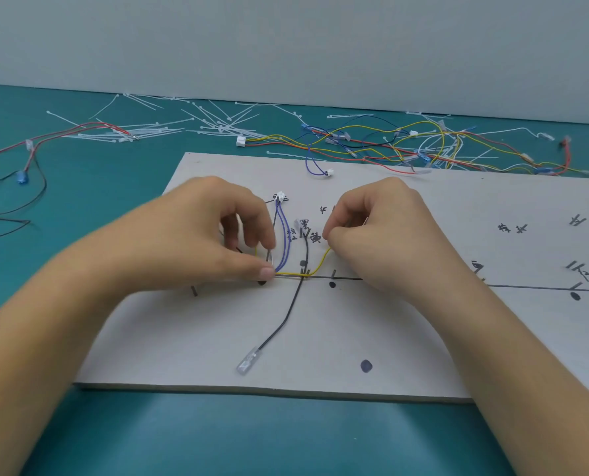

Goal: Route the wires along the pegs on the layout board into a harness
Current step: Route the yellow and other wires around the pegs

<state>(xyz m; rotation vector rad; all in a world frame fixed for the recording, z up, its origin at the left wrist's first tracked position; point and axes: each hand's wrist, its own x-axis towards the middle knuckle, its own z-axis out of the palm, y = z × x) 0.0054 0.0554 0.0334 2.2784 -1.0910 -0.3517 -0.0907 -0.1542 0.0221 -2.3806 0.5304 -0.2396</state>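
- We see the teal table [286, 438] under both forearms, running on past the hands to the wall.
- The board [389, 338] lies flat on it beneath both hands, marked with drawn lines, dots and handwriting.
- Beyond the right hand, past the board's far edge, we find a tangle of loose wires [406, 146]. Beyond the left hand lie scattered white ties [214, 125].
- The left hand [204, 242] has curled fingers, with thumb and forefinger pinching the yellow wire [288, 274] down at the board.
- The right hand [382, 235] is curled too, its fingertips pinching the same wire further along.
- Between the hands the yellow wire follows the drawn line, then bends up to the right hand.
- The black wire [286, 314] crosses it between the hands and trails toward us, ending in a clear terminal [249, 362].
- The blue wire [282, 235] loops just beside the left fingers, up to a white connector [280, 195].
- We see short pegs [333, 273] between the hands, and one more on the near side of the left hand.
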